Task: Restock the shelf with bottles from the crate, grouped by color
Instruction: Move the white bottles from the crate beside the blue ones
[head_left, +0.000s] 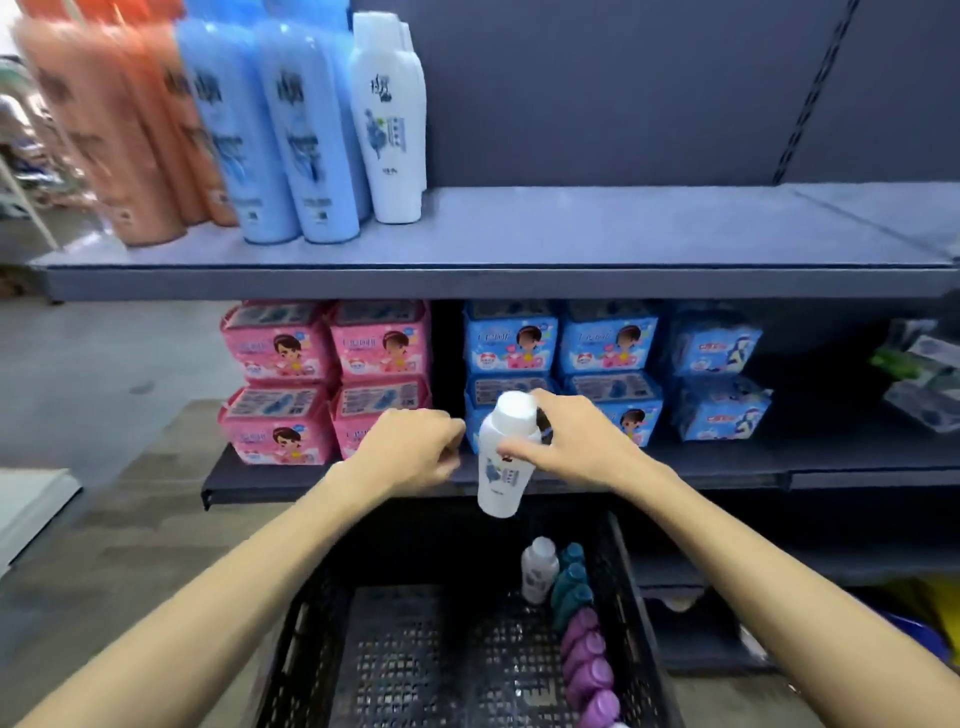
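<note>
White bottle (503, 457): upright in the air above the crate's (631, 613) far edge, where I hold it.
Right hand (574, 441): wrapped round its neck.
Left hand (410, 449): loosely curled beside it, holding nothing.
Crate: white, teal and purple bottles (589, 660) along its right wall.
Shelf (571, 234): orange, blue and white bottles at its left end.

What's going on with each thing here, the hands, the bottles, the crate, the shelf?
Right hand: gripping the white bottle.
White bottle: capped, held in the air above the crate.
Left hand: loosely curled, empty, beside the bottle.
Crate: mostly emptied; white, teal and purple bottles along its right side.
Top shelf: orange, blue, white bottles upright at left; rest bare.
</note>
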